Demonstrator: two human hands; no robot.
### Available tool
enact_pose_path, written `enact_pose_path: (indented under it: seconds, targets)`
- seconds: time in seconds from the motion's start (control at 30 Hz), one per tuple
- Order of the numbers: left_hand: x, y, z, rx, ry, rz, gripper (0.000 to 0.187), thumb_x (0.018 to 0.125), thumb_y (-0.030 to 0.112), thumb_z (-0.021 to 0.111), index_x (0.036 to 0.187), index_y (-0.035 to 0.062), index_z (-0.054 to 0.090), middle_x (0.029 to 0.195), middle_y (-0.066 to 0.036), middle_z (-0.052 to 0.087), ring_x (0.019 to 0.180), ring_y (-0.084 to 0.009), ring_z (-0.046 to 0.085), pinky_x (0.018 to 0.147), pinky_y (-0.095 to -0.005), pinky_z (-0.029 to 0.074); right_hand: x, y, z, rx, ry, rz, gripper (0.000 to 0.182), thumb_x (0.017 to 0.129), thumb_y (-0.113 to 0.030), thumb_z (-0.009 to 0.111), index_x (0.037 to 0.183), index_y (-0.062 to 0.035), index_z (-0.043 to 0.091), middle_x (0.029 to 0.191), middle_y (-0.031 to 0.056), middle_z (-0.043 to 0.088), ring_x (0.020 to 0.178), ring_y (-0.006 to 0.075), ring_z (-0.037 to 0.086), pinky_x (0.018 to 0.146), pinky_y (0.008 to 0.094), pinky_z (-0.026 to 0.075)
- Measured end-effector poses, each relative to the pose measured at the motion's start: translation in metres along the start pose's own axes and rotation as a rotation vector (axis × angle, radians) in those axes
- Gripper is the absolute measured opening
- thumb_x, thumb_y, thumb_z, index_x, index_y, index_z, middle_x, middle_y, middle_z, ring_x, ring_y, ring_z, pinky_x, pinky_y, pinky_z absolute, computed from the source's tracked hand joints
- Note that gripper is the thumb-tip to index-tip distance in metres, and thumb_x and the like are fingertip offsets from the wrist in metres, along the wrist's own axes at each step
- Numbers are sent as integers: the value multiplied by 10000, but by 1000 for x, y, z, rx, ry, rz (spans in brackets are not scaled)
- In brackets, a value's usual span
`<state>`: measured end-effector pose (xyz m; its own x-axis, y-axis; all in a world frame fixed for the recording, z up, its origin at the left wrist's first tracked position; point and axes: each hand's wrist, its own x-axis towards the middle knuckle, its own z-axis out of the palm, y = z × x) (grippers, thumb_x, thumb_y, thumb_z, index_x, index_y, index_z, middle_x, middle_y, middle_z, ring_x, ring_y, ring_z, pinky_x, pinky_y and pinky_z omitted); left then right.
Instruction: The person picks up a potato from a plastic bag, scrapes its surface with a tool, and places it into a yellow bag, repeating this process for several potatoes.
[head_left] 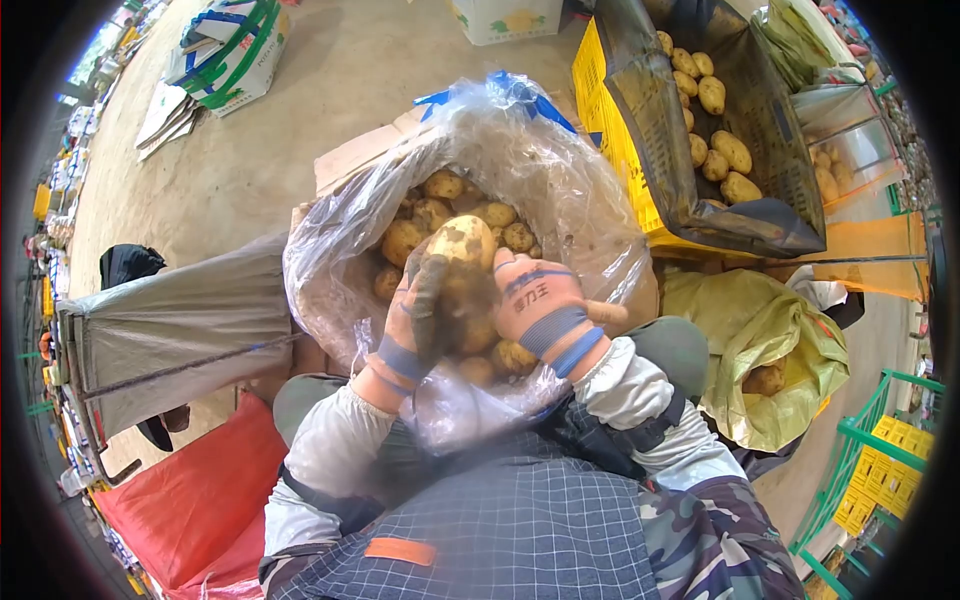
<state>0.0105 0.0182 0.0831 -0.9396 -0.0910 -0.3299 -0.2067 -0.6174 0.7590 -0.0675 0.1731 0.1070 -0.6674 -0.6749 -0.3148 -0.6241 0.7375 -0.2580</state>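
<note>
A big dirty potato [461, 250] is held up between both gloved hands over a clear plastic bag [560, 190] full of potatoes [440, 215]. My left hand [412, 318], in a soiled glove with a blue cuff, wraps the potato's left side and underside. On the potato's right side presses my right hand [540, 305], in a pink and blue glove. The bag stands open in a cardboard box [345, 160] between my knees.
A yellow crate [612, 120] lined with dark plastic holds more potatoes [722, 150] at the upper right. A yellow-green bag [770, 340] lies to the right, a grey sack [180, 320] and red sack [200, 495] to the left. Green racking [860, 440] stands at lower right.
</note>
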Motion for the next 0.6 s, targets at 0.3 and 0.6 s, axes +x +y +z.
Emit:
enact_pose_path:
  seconds: [0.3, 0.6]
  targets:
    - [3, 7, -16, 54, -13, 50, 504, 1023, 270, 519, 1452, 19, 436, 1355, -124, 587, 1238, -219, 570, 1038, -380, 485, 10, 11, 14, 366, 478, 157, 266, 891, -200, 650, 1107, -46, 681, 1069, 180, 707, 983, 340, 690, 874, 391, 544]
    - [-5, 25, 4, 73, -213, 52, 890, 799, 217, 718, 1556, 41, 285, 1486, -116, 475, 1328, -226, 498, 1127, -367, 390, 6, 21, -7, 851, 528, -71, 355, 866, -177, 663, 1211, -91, 667, 1024, 174, 718, 955, 343, 684, 865, 410, 532]
